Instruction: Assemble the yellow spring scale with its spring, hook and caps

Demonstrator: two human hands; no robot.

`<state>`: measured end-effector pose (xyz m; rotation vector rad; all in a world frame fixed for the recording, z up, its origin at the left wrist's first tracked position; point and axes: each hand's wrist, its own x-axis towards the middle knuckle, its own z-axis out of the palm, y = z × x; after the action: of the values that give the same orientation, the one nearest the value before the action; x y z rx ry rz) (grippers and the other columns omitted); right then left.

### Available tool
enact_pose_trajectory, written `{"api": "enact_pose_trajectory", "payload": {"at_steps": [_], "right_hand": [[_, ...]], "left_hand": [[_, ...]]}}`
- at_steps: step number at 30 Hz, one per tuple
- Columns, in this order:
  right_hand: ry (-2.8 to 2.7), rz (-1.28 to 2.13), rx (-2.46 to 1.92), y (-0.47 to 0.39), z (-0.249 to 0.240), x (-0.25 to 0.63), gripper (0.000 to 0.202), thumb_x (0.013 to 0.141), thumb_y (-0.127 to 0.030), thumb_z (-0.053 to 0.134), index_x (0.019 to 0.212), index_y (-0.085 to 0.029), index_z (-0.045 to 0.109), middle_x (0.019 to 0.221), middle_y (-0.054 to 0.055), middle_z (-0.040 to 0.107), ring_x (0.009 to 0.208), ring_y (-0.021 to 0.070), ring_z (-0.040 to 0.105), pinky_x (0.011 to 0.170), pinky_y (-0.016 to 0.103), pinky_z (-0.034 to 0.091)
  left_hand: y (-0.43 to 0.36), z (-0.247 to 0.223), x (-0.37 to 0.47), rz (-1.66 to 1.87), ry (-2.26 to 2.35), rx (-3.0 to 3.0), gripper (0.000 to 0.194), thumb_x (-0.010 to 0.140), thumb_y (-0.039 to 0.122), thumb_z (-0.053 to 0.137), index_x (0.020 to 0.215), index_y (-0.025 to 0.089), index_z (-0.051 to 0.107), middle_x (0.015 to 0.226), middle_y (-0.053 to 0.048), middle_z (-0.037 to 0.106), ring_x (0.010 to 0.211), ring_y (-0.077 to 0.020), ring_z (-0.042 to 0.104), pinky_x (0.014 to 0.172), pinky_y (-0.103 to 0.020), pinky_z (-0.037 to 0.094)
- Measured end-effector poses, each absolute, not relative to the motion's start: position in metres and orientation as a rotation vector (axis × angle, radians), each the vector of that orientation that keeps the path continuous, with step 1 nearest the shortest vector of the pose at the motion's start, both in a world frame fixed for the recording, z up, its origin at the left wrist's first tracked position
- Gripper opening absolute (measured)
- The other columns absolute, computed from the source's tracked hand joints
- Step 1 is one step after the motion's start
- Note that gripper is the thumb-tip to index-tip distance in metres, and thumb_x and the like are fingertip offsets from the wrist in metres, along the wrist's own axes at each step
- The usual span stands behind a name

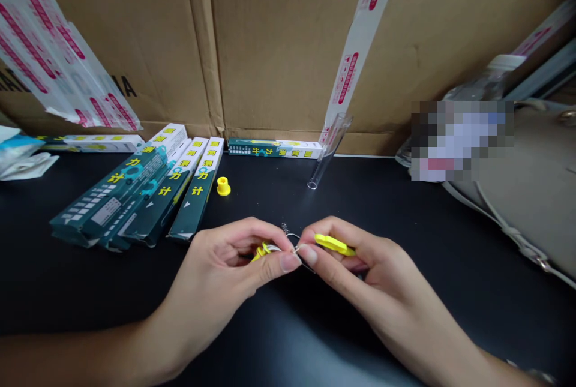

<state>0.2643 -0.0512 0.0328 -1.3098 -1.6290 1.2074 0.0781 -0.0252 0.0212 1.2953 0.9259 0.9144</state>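
I've got both hands closed at centre, thumb tips nearly meeting. L hand point(227, 270) is pinched on a thin metal spring point(272, 248), w/ a yellow fitting point(258, 253) tucked under its fingers. R hand point(378, 282) grips a yellow tab point(333, 245) and, I think, the bent wire point(293, 235) beside it; exact contact's hidden by the thumb.

Main risk IMO: the spring slipping. It's a fingertip-only hold on small, slick metal, so pulling unevenly could ping it off. Pulling too hard could also overstretch the coil or bend the wire. My view of the join is poor b/c the fingers cover it, so a missed hook-up could pass unnoticed.

Just beyond, a yellow plug point(223, 186) sits loose on the black table point(265, 201), L of centre; a knock could roll it away. Far R of the hands, the clear tube point(330, 150) looks tilted, prob leaning on the cardboard point(279, 45); a bump might topple it. Boxes point(193, 195) lie far L, well apart from the hands.
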Motion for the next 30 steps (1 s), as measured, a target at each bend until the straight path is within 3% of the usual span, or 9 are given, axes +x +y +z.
{"api": "enact_pose_trajectory", "payload": {"at_steps": [9, 15, 22, 30], "right_hand": [[-1.564, 1.402, -1.264, -0.040, 0.036, 0.272, 0.021, 0.089, -0.038, 0.069, 0.079, -0.020, 0.065, 0.064, -0.006, 0.044, 0.058, 0.0093, 0.032, 0.049, 0.022, 0.025], [-1.556, 1.320, -1.276, -0.042, 0.033, 0.272, 0.016, 0.087, -0.037, 0.071, 0.083, -0.022, 0.071, 0.067, -0.005, 0.055, 0.056, 0.0086, 0.036, 0.048, 0.022, 0.026], [-1.611, 1.208, -1.286, -0.044, 0.032, 0.274, 0.013, 0.088, -0.034, 0.071, 0.084, -0.022, 0.075, 0.072, -0.003, 0.068, 0.057, 0.0084, 0.049, 0.049, 0.018, 0.036], [-1.569, 1.322, -1.277, -0.035, 0.035, 0.277, 0.020, 0.079, -0.040, 0.080, 0.084, -0.021, 0.080, 0.077, 0.001, 0.075, 0.070, 0.0143, 0.066, 0.063, 0.022, 0.050]], "left_hand": [[-0.023, 0.023, 0.076, 0.932, 0.971, 1.417, 0.005, 0.078, 0.024, 0.077, 0.073, 0.023, 0.076, 0.062, 0.007, 0.062, 0.050, -0.0032, 0.045, 0.047, -0.010, 0.037], [-0.024, 0.022, 0.076, 0.936, 1.008, 1.461, 0.006, 0.078, 0.028, 0.078, 0.074, 0.024, 0.077, 0.071, 0.004, 0.072, 0.065, -0.0080, 0.062, 0.059, -0.011, 0.046], [-0.022, 0.019, 0.073, 0.948, 1.029, 1.645, 0.006, 0.079, 0.026, 0.079, 0.073, 0.025, 0.077, 0.067, 0.006, 0.072, 0.058, -0.0058, 0.058, 0.052, -0.011, 0.040], [-0.024, 0.020, 0.073, 0.932, 1.052, 1.775, 0.005, 0.079, 0.026, 0.080, 0.076, 0.027, 0.076, 0.066, 0.009, 0.074, 0.057, -0.0064, 0.063, 0.054, -0.011, 0.043]]}}
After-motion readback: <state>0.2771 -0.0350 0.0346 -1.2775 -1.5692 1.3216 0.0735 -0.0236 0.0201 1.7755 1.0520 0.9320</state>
